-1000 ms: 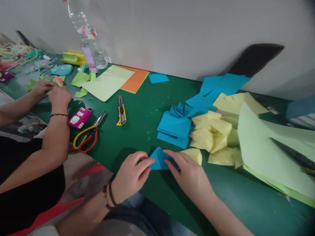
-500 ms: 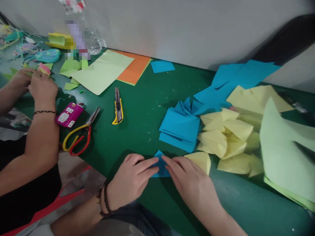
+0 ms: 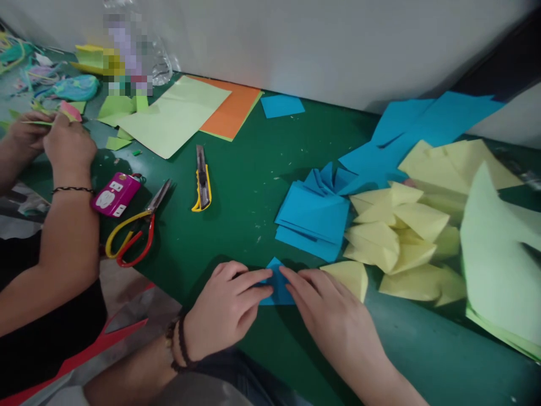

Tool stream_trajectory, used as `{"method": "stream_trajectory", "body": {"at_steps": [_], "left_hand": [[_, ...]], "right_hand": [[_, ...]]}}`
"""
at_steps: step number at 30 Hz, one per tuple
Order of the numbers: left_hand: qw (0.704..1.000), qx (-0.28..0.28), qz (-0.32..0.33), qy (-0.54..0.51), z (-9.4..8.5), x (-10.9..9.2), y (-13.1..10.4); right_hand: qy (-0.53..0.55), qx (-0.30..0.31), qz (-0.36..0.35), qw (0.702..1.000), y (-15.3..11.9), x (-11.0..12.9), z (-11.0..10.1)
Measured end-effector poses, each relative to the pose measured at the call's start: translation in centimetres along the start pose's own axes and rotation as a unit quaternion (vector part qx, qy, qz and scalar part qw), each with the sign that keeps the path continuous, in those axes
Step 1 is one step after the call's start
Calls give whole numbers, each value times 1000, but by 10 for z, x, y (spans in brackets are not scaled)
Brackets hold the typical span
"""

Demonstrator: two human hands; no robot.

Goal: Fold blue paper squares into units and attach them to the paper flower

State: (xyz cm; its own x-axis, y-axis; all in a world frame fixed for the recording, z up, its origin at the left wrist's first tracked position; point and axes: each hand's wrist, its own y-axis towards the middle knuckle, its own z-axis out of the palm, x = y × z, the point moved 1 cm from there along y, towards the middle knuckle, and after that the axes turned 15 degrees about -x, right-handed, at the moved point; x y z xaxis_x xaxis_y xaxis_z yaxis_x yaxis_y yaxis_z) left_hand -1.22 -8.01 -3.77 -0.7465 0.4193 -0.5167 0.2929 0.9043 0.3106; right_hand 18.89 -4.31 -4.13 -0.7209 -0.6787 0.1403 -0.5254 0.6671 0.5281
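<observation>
A small folded piece of blue paper (image 3: pixel 279 288) lies on the green table near its front edge, its pointed tip facing away from me. My left hand (image 3: pixel 230 307), with bracelets at the wrist, presses its fingertips on the paper's left side. From the right, my right hand (image 3: pixel 333 316) has its fingertips on the same paper, close to the left ones. Both hands cover the paper's sides. Behind them sits a stack of folded blue papers (image 3: pixel 313 217), and beside my right hand is a folded yellow paper (image 3: pixel 349 276).
Scissors (image 3: pixel 141 225), a yellow cutter (image 3: pixel 203 180) and a pink box (image 3: pixel 116 194) lie left. Another person's hands (image 3: pixel 70 144) hold paper at far left. Folded yellow papers (image 3: pixel 397 231) and light green sheets (image 3: pixel 501 265) are on the right. A wall stands behind.
The view has shifted slightly, so the items on the table appear displaced. My hands stay on the blue paper with almost no movement. The other person's hands have moved a little.
</observation>
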Motion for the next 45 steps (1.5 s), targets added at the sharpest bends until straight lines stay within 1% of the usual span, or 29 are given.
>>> {"method": "stream_trajectory", "body": {"at_steps": [3, 6, 8, 10, 12, 13, 14, 16, 17, 19, 22, 25, 30, 34, 38, 39, 41, 43, 45], "left_hand": [[1000, 1, 4, -4, -2, 2, 3], [999, 28, 21, 6, -5, 4, 6], [999, 38, 31, 15, -7, 6, 8], [998, 38, 38, 17, -8, 8, 9], [998, 32, 44, 16, -8, 9, 8], [998, 27, 48, 15, -8, 10, 8], [998, 21, 52, 15, -7, 11, 7], [998, 14, 60, 16, -6, 13, 7], [998, 13, 64, 16, -6, 14, 7], [997, 14, 72, 15, -5, 15, 6], [997, 14, 79, 9, -4, 17, 6], [997, 20, 73, 3, -4, 18, 6], [997, 29, 73, 5, -5, 18, 7], [996, 26, 82, 10, -4, 18, 7], [996, 29, 86, 9, -5, 18, 8], [996, 30, 88, 8, -5, 18, 8], [995, 34, 93, 7, -7, 20, 10], [993, 44, 108, 8, -9, 22, 12], [990, 58, 132, 7, -13, 25, 15]], "right_hand": [[1, 6, 2, 1000, 0, 0, 3], [4, 4, 6, 1000, 2, -1, 2], [14, -10, 12, 1000, 6, 0, -6], [31, -37, 29, 998, 8, 4, -22], [69, -51, 64, 994, 7, 15, -40], [100, -39, 92, 990, 3, 22, -46], [146, -1, 125, 981, -1, 31, -50], [235, 70, 186, 952, -14, 51, -51], [256, 93, 211, 939, -20, 60, -48], [276, 97, 247, 924, -30, 73, -39], [281, 97, 302, 906, -35, 82, -27], [287, 94, 356, 884, -35, 82, -22], [276, 99, 419, 859, -37, 80, -22], [252, 53, 474, 842, -42, 68, -24], [211, -4, 541, 814, -53, 48, -29], [194, -19, 550, 812, -56, 44, -31], [147, -46, 549, 821, -61, 37, -37], [82, -63, 519, 849, -62, 34, -42], [9, -71, 450, 890, -57, 32, -43]]}}
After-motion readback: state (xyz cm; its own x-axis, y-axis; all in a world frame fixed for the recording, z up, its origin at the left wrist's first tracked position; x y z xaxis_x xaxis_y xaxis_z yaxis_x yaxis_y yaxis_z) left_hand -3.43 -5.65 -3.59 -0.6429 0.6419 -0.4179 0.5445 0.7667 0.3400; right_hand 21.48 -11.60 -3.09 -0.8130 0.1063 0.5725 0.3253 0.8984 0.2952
